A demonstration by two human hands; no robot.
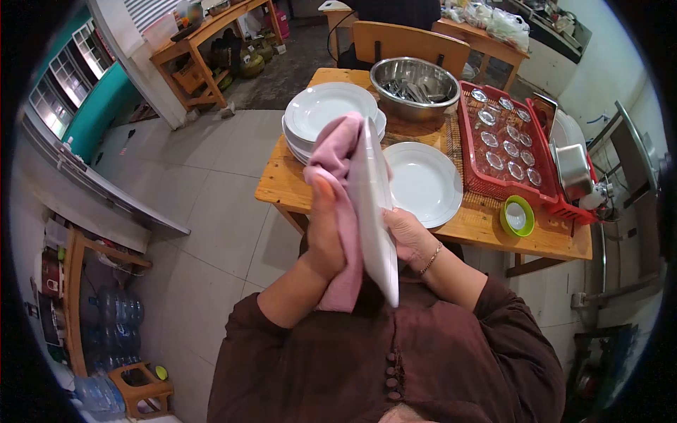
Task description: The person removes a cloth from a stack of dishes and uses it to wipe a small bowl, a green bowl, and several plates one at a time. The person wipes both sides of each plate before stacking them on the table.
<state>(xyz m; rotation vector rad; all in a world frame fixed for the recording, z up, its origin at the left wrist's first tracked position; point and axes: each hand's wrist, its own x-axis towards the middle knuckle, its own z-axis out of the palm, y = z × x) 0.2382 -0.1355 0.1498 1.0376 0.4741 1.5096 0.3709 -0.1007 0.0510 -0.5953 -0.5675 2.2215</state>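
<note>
A white plate is held on edge in front of my chest, seen nearly side-on. My left hand is closed on a pink cloth, which is pressed against the plate's left face and hangs down below the wrist. On the other side, my right hand grips the plate's edge; part of its fingers is hidden behind the plate. Beyond my left hand stands a stack of white plates on the wooden table. Another white plate lies face up just past my right hand.
A steel bowl with cutlery stands at the table's back. To its right, a red crate holds several upturned glasses. Green and white small bowls sit near the front edge. A wooden chair with a seated person is behind the table.
</note>
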